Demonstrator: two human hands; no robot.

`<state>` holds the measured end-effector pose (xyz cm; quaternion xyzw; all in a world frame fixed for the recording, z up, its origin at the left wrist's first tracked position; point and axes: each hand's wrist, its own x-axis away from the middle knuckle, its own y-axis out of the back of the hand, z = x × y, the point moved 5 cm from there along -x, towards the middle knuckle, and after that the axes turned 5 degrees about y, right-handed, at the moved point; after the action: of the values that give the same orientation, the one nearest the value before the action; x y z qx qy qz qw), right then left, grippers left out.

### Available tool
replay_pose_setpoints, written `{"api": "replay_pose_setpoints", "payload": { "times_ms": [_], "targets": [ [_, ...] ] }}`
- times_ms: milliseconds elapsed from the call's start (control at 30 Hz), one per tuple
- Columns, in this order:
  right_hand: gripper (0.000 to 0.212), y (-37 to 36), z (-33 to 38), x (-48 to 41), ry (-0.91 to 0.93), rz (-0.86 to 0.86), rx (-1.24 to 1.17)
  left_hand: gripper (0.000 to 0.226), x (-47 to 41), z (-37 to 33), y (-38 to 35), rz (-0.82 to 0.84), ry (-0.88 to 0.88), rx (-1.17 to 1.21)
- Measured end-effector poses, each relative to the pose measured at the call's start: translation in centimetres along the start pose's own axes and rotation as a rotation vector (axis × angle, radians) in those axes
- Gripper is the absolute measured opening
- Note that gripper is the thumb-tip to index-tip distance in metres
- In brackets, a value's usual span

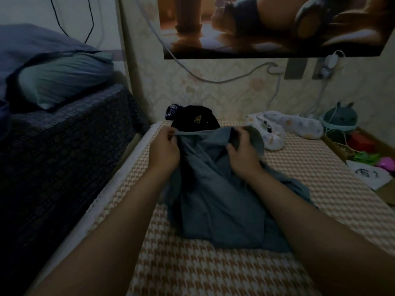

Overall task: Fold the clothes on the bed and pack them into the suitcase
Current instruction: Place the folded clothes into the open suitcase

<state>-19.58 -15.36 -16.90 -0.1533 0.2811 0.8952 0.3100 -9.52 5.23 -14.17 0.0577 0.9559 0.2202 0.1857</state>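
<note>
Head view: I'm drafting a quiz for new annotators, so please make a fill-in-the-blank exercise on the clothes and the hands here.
1. The left hand and right hand each grip the top edge of the blue-grey garment, whose lower part rests on the ____.
2. The garment with a small emblem, just beyond it, is ____.
3. The white spotted clothes lie to the ____ of it.
Missing words: bed, black, right.

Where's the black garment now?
In the head view, the black garment lies at the far end of the bed, behind the blue shirt, left of the white spotted cloth.
</note>
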Motion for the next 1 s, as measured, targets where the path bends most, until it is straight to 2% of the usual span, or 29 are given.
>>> {"api": "replay_pose_setpoints", "payload": {
  "times_ms": [67, 100, 167, 233, 300, 333, 367, 400, 467, 500, 533, 567, 600, 667, 700, 767, 867, 933, 967, 1000],
  "targets": [
    [0.076, -1.2, -1.0, -0.3, -0.019, 0.205, 0.105, 0.052, -0.5, 1.1, -1.8, 0.207, -0.041, 0.079],
    [0.08, -1.6, -1.7, -0.2, -0.022, 0.263, 0.23, 0.065, -0.5, 1.8, -2.7, 0.284, -0.05, 0.073],
    [0.073, -2.2, -2.4, 0.2, 0.033, 0.28, 0.38, 0.075, -0.1, 3.0, -3.5, 0.327, -0.061, -0.091],
    [0.052, -2.4, -1.1, 1.2, 0.145, 0.229, 0.402, 0.067, 0.9, 4.0, -3.4, 0.295, -0.135, -0.248],
    [0.024, -2.6, 1.1, 2.8, 0.278, 0.214, 0.406, 0.045, 2.7, 3.8, -2.5, 0.318, -0.288, -0.282],
    [0.013, -2.9, 2.1, 3.8, 0.305, 0.277, 0.388, 0.033, 3.9, 3.7, -2.0, 0.354, -0.338, -0.337],
    [0.004, -3.4, 2.9, 5.1, 0.286, 0.41, 0.371, 0.021, 5.3, 3.7, -1.8, 0.424, -0.365, -0.383],
    [0.012, -4.0, 3.2, 6.6, 0.249, 0.586, 0.386, 0.016, 7.0, 3.7, -1.8, 0.533, -0.374, -0.414],
    [0.044, -4.8, 3.0, 9.6, 0.19, 0.933, 0.579, 0.036, 10.0, 4.0, -1.8, 0.757, -0.395, -0.51],
    [0.062, -4.6, 2.7, 10.5, 0.192, 1.021, 0.718, 0.052, 10.8, 4.9, -1.8, 0.811, -0.415, -0.612],
    [0.074, -4.2, 2.7, 11.0, 0.202, 1.042, 0.818, 0.063, 11.0, 5.8, -1.8, 0.797, -0.451, -0.721],
    [0.075, -3.8, 2.8, 11.3, 0.205, 1.028, 0.867, 0.063, 11.0, 6.3, -1.8, 0.763, -0.483, -0.747],
    [0.066, -3.5, 3.0, 11.4, 0.193, 1.012, 0.886, 0.053, 10.9, 6.4, -1.9, 0.743, -0.497, -0.7],
    [0.027, -3.1, 3.7, 11.2, 0.191, 0.97, 0.93, 0.024, 11.0, 5.1, -2.1, 0.685, -0.462, -0.564],
    [0.014, -2.9, 3.9, 10.9, 0.197, 0.932, 0.939, 0.023, 10.9, 4.5, -2.3, 0.656, -0.433, -0.506],
    [0.019, -2.2, 4.2, 10.3, 0.138, 0.86, 0.851, 0.032, 10.4, 2.6, -1.9, 0.6, -0.364, -0.411],
    [0.02, -0.1, 5.2, 8.4, 0.091, 0.642, 0.528, 0.035, 9.0, -0.9, 0.0, 0.464, -0.337, -0.32],
    [0.007, 1.6, 6.5, 7.2, 0.268, 0.421, 0.494, 0.033, 6.6, -0.8, 0.6, 0.384, -0.26, -0.327],
    [0.004, 2.2, 7.2, 7.0, 0.398, 0.326, 0.54, 0.036, 5.0, -0.4, 1.2, 0.213, -0.193, -0.426],
    [0.018, 2.6, 7.6, 7.1, 0.511, 0.26, 0.595, 0.049, 5.0, -0.2, 2.5, 0.296, -0.043, -0.494]
  ]
}}
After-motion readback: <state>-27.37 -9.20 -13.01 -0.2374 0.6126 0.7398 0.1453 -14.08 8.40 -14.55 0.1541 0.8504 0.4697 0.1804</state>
